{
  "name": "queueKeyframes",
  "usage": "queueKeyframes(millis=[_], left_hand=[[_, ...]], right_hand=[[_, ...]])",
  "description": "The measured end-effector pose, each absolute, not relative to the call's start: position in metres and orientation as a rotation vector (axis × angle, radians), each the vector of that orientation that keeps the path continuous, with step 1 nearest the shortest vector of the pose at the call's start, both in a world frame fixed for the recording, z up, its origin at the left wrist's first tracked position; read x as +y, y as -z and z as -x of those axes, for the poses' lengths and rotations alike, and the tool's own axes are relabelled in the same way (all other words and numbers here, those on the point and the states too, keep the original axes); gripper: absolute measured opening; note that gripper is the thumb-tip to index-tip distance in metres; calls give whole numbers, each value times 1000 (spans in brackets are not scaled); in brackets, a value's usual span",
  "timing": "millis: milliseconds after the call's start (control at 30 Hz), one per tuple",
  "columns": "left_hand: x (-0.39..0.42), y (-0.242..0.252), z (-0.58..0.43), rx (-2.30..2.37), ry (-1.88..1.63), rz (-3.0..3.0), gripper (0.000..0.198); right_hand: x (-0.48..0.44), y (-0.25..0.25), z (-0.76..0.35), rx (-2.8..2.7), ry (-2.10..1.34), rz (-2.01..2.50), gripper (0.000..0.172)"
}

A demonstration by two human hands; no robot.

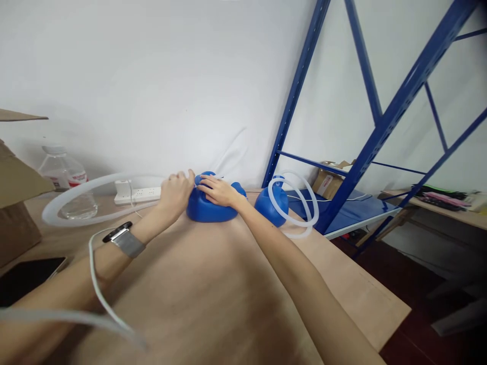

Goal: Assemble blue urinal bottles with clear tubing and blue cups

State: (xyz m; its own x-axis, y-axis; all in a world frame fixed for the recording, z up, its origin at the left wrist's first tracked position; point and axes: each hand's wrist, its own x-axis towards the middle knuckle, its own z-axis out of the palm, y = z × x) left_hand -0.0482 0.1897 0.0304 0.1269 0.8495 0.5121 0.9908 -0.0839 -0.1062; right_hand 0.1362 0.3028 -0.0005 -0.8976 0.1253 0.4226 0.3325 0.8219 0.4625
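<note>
My left hand (175, 191) is closed on a translucent white hose (72, 195), whose big loop swings out to the left. It is at the left end of a rounded blue plastic container (211, 212) on the table by the wall. My right hand (218, 191) lies on top of that container with fingers stretched out near its blue cap (205, 176). Part of the container's top is hidden under this hand. A second blue container (266, 207) stands to the right, with a coiled hose (310, 208) beside it.
On the left are a clear water bottle (72, 177), a white power strip (142, 194), a cardboard box (19, 182) and a dark phone (28, 276). A white cable (95, 274) crosses my left forearm. A blue shelf frame (380, 137) rises at the right, past the wooden table (213, 294).
</note>
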Motion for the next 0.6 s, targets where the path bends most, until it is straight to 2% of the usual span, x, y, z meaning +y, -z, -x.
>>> queueKeyframes(millis=[67,133,367,433,500,600], left_hand=[[200,-26,46,-1528,484,2113,60],[217,-24,49,-1415,447,2282,72],[269,-26,68,-1442,280,2530,100],[275,-21,72,-1441,303,2478,106],[280,-14,73,-1444,354,2411,105],[285,-4,69,-1405,433,2324,102]], right_hand=[[308,3,-131,-2635,775,383,34],[311,5,-128,-2656,774,377,34],[301,8,-165,-2754,686,221,34],[292,8,-192,-2801,653,507,37],[283,8,-220,-2605,669,1121,46],[278,2,-251,-2143,738,1963,72]])
